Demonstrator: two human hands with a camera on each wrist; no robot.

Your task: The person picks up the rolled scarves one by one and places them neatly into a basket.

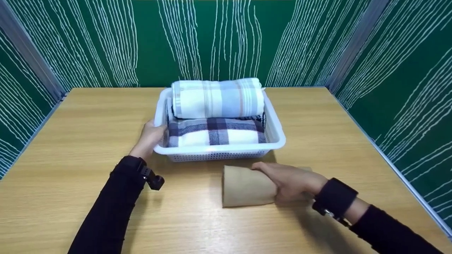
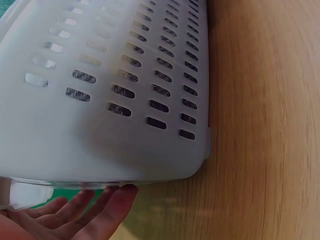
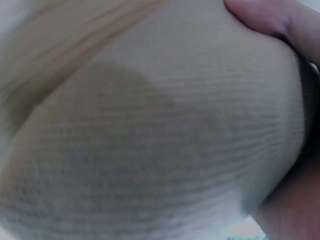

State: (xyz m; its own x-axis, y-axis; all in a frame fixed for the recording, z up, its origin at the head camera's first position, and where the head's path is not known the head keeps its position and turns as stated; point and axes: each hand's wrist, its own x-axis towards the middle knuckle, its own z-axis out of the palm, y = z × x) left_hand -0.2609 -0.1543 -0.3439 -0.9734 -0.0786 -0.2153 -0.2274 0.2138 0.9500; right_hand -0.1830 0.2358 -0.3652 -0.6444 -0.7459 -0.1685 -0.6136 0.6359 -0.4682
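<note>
A white plastic basket (image 1: 220, 149) with slotted walls stands on the table. My left hand (image 1: 150, 137) holds its left end at the rim; in the left wrist view the fingers (image 2: 107, 212) lie against the end wall (image 2: 100, 150). Inside the basket are a rolled white and light-blue striped cloth (image 1: 219, 98) and, nearer me, a dark-and-white checked cloth (image 1: 217, 133). In front of the basket, my right hand (image 1: 291, 181) grips a beige rolled cloth (image 1: 247, 187) from above. Its fine ribbed weave (image 3: 165, 140) fills the right wrist view.
The wooden table (image 1: 88, 204) extends on both sides of the basket and towards me. Green panels (image 1: 148, 42) with white wavy lines rise behind it, and others stand along its left and right edges.
</note>
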